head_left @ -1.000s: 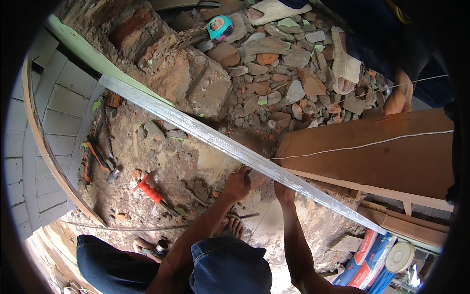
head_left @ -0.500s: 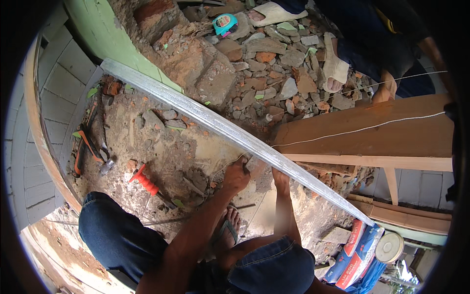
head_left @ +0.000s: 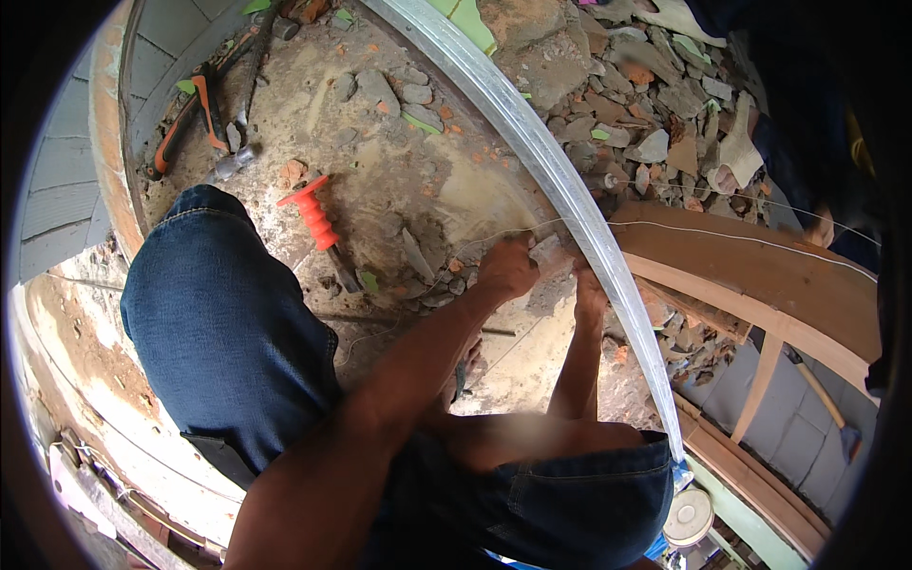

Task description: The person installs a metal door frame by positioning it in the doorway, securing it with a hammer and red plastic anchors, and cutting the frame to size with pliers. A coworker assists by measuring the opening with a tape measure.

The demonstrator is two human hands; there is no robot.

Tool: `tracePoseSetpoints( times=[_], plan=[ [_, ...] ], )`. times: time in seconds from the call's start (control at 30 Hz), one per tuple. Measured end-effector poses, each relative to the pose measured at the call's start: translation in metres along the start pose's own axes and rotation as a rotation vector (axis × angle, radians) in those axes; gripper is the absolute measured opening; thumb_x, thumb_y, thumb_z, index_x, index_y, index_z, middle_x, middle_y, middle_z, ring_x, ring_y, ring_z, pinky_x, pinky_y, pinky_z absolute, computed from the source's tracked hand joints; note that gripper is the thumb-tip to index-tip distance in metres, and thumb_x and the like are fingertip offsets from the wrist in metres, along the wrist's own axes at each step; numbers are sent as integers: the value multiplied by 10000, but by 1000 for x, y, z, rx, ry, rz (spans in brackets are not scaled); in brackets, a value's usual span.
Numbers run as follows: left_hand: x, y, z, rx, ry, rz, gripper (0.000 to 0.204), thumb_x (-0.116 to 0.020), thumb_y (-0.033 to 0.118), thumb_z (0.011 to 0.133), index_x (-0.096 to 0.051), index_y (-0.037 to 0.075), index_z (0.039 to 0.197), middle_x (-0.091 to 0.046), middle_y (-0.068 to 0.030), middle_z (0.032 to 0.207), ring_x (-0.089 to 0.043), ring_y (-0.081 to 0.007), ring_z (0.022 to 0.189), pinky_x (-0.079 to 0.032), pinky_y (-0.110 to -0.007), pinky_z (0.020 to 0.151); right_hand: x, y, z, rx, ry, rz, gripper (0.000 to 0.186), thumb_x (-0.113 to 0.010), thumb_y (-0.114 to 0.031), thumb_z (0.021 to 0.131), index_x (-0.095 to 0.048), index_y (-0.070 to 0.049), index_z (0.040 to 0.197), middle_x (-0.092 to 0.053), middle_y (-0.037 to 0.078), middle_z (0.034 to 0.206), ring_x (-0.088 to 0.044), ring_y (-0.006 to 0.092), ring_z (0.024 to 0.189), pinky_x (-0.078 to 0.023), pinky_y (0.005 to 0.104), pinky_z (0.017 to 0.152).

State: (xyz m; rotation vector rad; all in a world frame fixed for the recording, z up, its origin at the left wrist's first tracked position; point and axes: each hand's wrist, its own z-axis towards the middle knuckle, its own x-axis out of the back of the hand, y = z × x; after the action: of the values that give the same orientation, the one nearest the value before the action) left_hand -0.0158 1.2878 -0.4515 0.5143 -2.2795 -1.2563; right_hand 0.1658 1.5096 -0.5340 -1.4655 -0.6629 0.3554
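Note:
My left hand (head_left: pixel 510 267), fingers curled, is closed at the edge of a flat grey fragment (head_left: pixel 549 255) low over the floor. On the fragment's other side is my right hand (head_left: pixel 589 287), its fingertips partly hidden beside a long silver metal bar (head_left: pixel 560 180). The bar runs from the top edge down to the lower right, bent by the lens. A thin white string (head_left: pixel 722 231) passes near my hands and over the brown wooden beam (head_left: pixel 760 261). Left of my hands lies a chisel with a red ribbed grip (head_left: pixel 318 217).
A hammer (head_left: pixel 231 163) and an orange-and-black handled tool (head_left: pixel 206 106) lie by the grey block wall (head_left: pixel 66 180). Broken rubble (head_left: pixel 655 104) covers the far right, where another person's foot (head_left: pixel 730 176) and hand (head_left: pixel 819 233) show. A brush (head_left: pixel 826 404) lies beyond the beam.
The view has shifted, so the floor tools sit higher and the bar looks steeper. Both hands stay close together at the grey fragment beside the bar.

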Motion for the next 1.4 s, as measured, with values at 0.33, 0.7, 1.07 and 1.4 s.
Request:
tracePoseSetpoints(
  times=[0.33,0.7,1.07,1.4],
  plan=[
    [35,-3,14,1,131,-138,407,-671,241,861,-603,102,1238,-712,-251,1020,-670,-444,1038,-535,-500,927,-70,-77,-89,304,-190,-992,475,-574,2,767,-677,-19,1231,-576,176,1229,-591,285,991,-397,527,965],
    [-4,-2,17,-104,43,-26,638,-779,516,819,-643,1,1169,-710,-220,905,-715,-348,869,-573,-439,807,-64,-69,-70,-196,201,-203,290,-553,-41,950,-664,-2,1216,-589,21,930,-513,86,823,-437,242,742],
    [-20,-16,3,-171,36,51,488,-771,303,861,-580,-10,1183,-713,-236,915,-718,-386,894,-566,-453,819,-94,-101,-93,-547,234,-109,432,-598,-119,942,-533,42,1337,-636,97,1006,-615,149,786,-533,283,703],
    [-17,-1,-1,-82,44,21,319,-597,50,872,-602,3,1187,-696,-284,1028,-686,-442,971,-554,-496,848,-68,-95,-53,-50,95,-102,414,-692,50,897,-579,6,1293,-634,91,1229,-600,176,1103,-485,331,987]
  ],
)
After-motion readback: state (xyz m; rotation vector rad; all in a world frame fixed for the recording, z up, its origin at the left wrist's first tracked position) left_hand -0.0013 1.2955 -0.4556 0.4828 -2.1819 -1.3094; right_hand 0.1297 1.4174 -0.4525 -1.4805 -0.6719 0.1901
